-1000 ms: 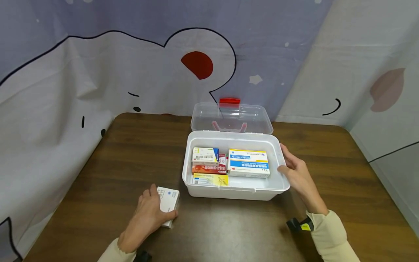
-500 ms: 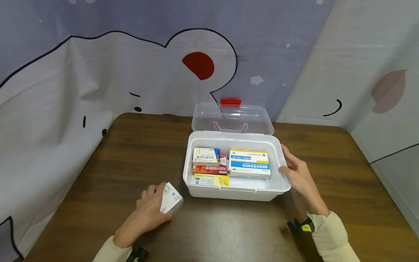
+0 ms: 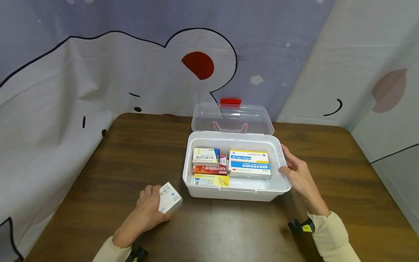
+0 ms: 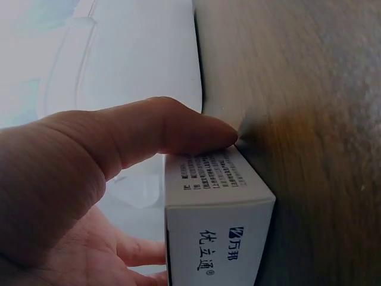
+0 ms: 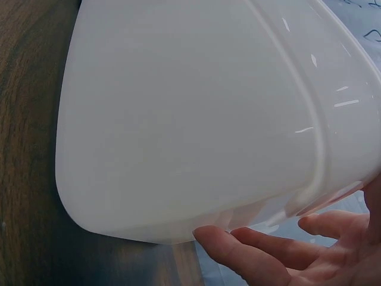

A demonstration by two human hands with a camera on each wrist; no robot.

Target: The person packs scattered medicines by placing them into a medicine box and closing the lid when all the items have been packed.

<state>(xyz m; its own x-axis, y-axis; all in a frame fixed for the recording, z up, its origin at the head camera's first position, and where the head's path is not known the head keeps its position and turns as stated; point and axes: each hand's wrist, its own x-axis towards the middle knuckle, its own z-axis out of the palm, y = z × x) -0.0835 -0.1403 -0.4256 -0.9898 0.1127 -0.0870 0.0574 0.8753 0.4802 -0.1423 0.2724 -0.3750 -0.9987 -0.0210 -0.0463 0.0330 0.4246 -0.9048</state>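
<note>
My left hand (image 3: 144,211) grips a small white medicine box (image 3: 171,197) just left of the storage box's near corner. In the left wrist view the thumb presses one side of the medicine box (image 4: 214,238), with fingers partly hidden behind it. A white plastic storage box (image 3: 229,194) stands with its lid tipped back. At its right end my right hand (image 3: 301,180) holds the rim, thumb over the edge and fingers along the outer wall. Inside lie a white-and-blue medicine box (image 3: 249,163), a small white one (image 3: 205,157), a red one (image 3: 209,170) and a yellow one (image 3: 212,180).
The clear lid (image 3: 203,116), with a red latch (image 3: 230,101), leans back near the curtain (image 3: 147,69) behind the table. Brown wooden tabletop (image 3: 131,153) extends on both sides of the storage box.
The left hand has turned the white medicine box and shifted it slightly, so its corner points toward the storage box. The right hand has stayed on the rim.
</note>
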